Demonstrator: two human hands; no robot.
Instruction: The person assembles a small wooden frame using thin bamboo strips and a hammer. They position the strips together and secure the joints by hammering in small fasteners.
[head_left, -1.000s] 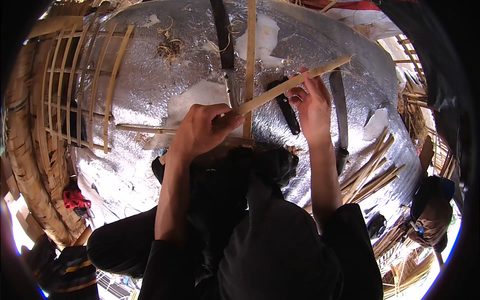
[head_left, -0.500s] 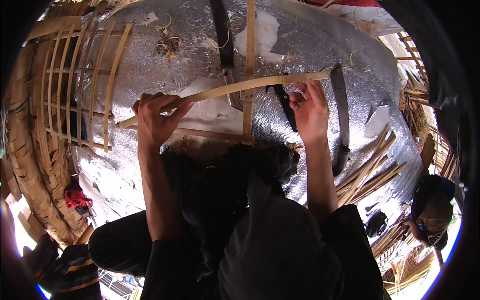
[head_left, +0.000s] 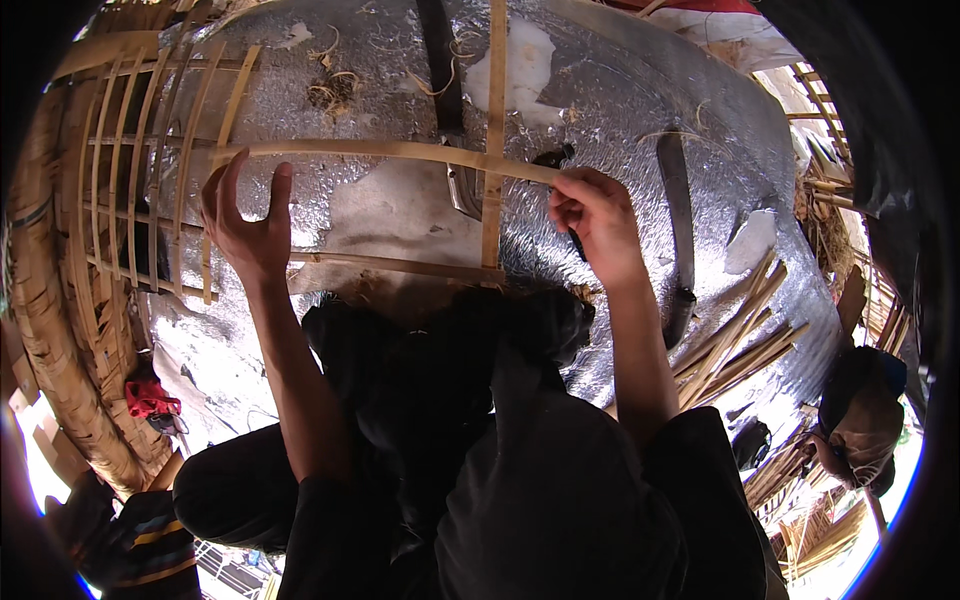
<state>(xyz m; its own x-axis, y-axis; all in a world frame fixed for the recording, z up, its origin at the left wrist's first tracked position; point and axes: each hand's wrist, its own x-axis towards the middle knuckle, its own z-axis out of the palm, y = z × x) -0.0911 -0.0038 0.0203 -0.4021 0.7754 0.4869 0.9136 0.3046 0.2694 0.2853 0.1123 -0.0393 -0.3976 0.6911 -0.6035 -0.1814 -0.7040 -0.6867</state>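
Observation:
A thin, slightly bowed bamboo strip spans the space in front of me, above a silvery foil sheet. My right hand pinches its right end between thumb and fingers. At the other end, my left hand has its fingers spread, the index fingertip at or just below the strip; whether it touches, I cannot tell. Beneath the held strip, another bamboo strip runs away from me and crosses a shorter strip near my lap. A black tool is partly hidden behind my right hand.
Left lies a bamboo lattice beside woven matting. Two long blades, one dark and one with a dark handle, lie on the foil. A bundle of strips lies right; another person is beyond it.
The strip has shifted left. My left hand has let go and opened its fingers, moving left. My right hand has moved slightly left and now pinches the strip's right end.

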